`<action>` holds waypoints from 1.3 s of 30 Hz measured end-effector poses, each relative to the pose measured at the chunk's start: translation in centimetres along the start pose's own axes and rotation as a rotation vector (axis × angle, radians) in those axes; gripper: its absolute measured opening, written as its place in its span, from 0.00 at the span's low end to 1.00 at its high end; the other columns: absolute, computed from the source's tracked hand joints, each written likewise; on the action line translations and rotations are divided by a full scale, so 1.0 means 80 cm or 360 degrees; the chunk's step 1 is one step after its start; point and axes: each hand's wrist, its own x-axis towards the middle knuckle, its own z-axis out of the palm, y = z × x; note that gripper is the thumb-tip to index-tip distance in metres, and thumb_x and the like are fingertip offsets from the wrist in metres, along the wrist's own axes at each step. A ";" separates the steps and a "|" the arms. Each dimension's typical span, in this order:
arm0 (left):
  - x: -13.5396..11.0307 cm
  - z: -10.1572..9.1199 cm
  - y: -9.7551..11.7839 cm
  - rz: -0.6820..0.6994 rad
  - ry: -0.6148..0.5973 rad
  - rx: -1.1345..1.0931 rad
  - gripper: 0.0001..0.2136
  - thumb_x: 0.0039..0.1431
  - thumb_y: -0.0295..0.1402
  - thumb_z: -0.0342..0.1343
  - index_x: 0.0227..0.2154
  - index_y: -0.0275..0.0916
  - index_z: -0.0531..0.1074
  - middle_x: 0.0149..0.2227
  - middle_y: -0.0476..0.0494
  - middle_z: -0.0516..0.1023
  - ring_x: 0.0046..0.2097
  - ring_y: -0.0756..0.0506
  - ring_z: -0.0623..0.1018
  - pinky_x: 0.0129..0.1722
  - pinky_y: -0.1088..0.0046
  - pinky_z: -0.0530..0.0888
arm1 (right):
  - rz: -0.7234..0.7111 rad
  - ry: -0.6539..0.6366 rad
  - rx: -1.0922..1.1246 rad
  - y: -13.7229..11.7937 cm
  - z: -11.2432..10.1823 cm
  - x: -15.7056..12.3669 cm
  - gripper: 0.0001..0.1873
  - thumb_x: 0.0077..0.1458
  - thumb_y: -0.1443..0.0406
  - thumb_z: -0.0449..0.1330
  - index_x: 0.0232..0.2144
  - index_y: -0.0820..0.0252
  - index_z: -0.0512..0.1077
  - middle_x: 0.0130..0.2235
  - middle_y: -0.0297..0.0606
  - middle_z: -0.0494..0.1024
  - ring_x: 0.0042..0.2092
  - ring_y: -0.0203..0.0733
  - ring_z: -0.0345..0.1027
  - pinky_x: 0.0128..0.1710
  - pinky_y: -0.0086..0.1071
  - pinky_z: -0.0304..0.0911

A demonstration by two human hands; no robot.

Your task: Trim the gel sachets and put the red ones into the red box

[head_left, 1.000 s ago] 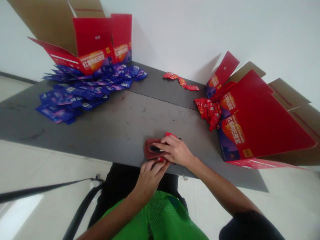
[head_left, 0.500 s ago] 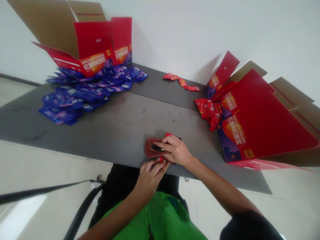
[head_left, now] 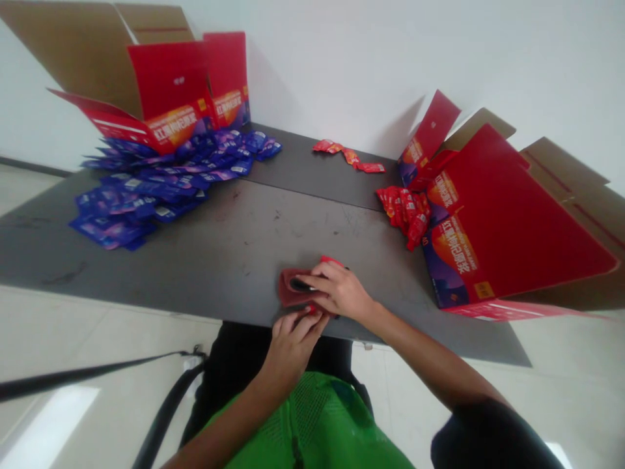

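Note:
Near the table's front edge lies a brownish-red, curved object [head_left: 288, 294] with a dark hollow facing left; its exact kind cannot be told. My right hand [head_left: 342, 290] is closed over its right part, with fingers reaching into the hollow. A red piece [head_left: 331, 260] shows just beyond those fingers. At the near side my left hand [head_left: 295, 335] is closed, its fingertips pressed together at a small red bit [head_left: 311, 309] beside the object. The two hands nearly touch, and they hide much of what lies between them.
Blue-purple sachets [head_left: 146, 189] are heaped at the left before an open red carton [head_left: 168, 81]. Red sachets [head_left: 404, 212] pile against another open carton [head_left: 517, 221] at the right. A short strip of red sachets [head_left: 349, 156] lies at the back of the grey table [head_left: 234, 241], near the wall.
The view has shifted slightly. Both hands stay at the brownish-red object in nearly the same pose; the heaps and cartons stand as before.

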 end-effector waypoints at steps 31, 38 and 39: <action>0.003 -0.002 0.001 -0.0012 0.0035 -0.0044 0.22 0.65 0.27 0.60 0.61 0.47 0.71 0.56 0.46 0.79 0.56 0.38 0.71 0.52 0.58 0.67 | -0.0031 0.0066 0.0010 0.002 0.005 -0.005 0.20 0.65 0.61 0.59 0.59 0.49 0.73 0.44 0.39 0.76 0.43 0.43 0.69 0.44 0.36 0.68; 0.014 -0.025 0.006 0.0007 -0.0051 -0.0088 0.25 0.63 0.30 0.63 0.62 0.43 0.69 0.56 0.42 0.77 0.56 0.36 0.70 0.52 0.56 0.68 | 0.0433 0.0335 -0.0277 0.111 -0.024 0.022 0.19 0.66 0.60 0.59 0.57 0.55 0.75 0.43 0.43 0.75 0.42 0.45 0.68 0.40 0.37 0.67; 0.018 -0.031 0.006 0.0013 -0.0095 -0.0111 0.25 0.64 0.34 0.63 0.63 0.43 0.68 0.55 0.41 0.77 0.54 0.36 0.70 0.51 0.56 0.69 | 0.0485 0.0441 -0.0269 0.117 -0.029 0.023 0.19 0.66 0.60 0.59 0.57 0.55 0.75 0.43 0.43 0.75 0.42 0.45 0.69 0.40 0.36 0.66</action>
